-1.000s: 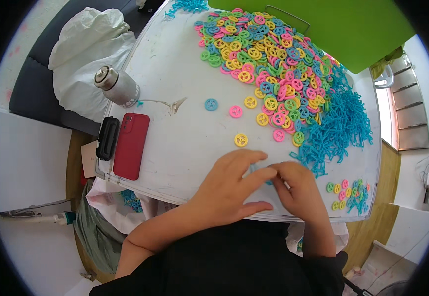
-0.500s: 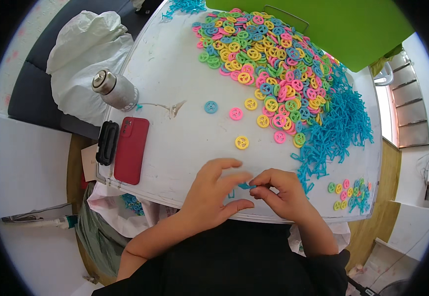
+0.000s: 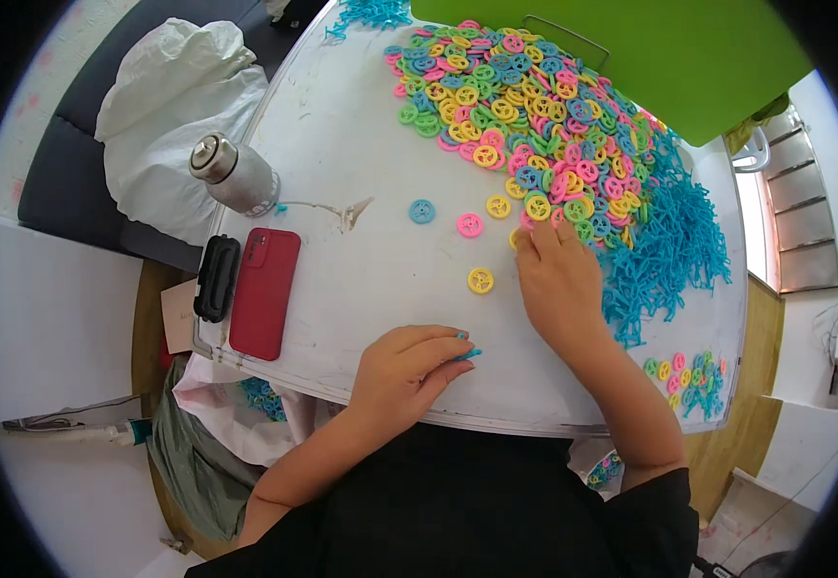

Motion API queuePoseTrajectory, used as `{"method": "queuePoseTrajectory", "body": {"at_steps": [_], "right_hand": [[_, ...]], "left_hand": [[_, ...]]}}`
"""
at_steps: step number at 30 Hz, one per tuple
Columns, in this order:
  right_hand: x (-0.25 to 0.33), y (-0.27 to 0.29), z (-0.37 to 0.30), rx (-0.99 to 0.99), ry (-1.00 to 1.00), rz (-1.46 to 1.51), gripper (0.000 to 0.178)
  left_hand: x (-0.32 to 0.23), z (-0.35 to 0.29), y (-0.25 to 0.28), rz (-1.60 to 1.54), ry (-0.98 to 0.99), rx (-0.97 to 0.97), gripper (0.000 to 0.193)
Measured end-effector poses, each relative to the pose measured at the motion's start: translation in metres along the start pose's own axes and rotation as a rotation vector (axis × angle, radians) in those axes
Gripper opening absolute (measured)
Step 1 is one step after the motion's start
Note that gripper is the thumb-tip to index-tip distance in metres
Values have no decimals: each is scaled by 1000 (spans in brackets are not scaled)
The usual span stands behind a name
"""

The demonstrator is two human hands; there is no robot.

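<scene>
Near the front edge of the table, my left hand (image 3: 409, 376) is closed, with a small blue plastic piece (image 3: 472, 354) pinched between thumb and fingertips. Only the tips of that piece show. My right hand (image 3: 563, 279) reaches forward to the near edge of a heap of small toy wheels (image 3: 505, 96) in pink, yellow, green and blue. Its fingers are stretched out, slightly apart, with their tips at the wheels; its palm hides those beneath. Loose on the table lie a blue wheel (image 3: 422, 211), a pink wheel (image 3: 470, 225) and a yellow wheel (image 3: 480, 280).
Right of the wheels lies a pile of blue plastic pieces (image 3: 674, 241); a smaller mixed group (image 3: 696, 378) sits at the near right corner. A metal bottle (image 3: 245, 183), a red phone (image 3: 265, 294) and a black case (image 3: 216, 279) line the left edge. A green bin (image 3: 631, 58) stands behind.
My right hand has left the left hand and moved forward and right to the wheels. The left hand's fingers have closed on the blue piece. The view has shifted slightly.
</scene>
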State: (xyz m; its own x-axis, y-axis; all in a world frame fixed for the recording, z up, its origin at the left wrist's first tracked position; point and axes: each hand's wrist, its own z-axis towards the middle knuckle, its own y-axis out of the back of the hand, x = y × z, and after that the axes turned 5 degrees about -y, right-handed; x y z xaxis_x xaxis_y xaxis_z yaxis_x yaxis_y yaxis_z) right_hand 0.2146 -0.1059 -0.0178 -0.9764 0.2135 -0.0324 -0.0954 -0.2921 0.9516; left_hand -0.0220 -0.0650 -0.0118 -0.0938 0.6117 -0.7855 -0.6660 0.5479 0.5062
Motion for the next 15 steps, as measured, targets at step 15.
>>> {"method": "queuePoseTrajectory", "body": {"at_steps": [15], "right_hand": [[0,31,-26,335,-353,1174,16]], "left_hand": [[4,19,-14,-368,188,-105,31]]}}
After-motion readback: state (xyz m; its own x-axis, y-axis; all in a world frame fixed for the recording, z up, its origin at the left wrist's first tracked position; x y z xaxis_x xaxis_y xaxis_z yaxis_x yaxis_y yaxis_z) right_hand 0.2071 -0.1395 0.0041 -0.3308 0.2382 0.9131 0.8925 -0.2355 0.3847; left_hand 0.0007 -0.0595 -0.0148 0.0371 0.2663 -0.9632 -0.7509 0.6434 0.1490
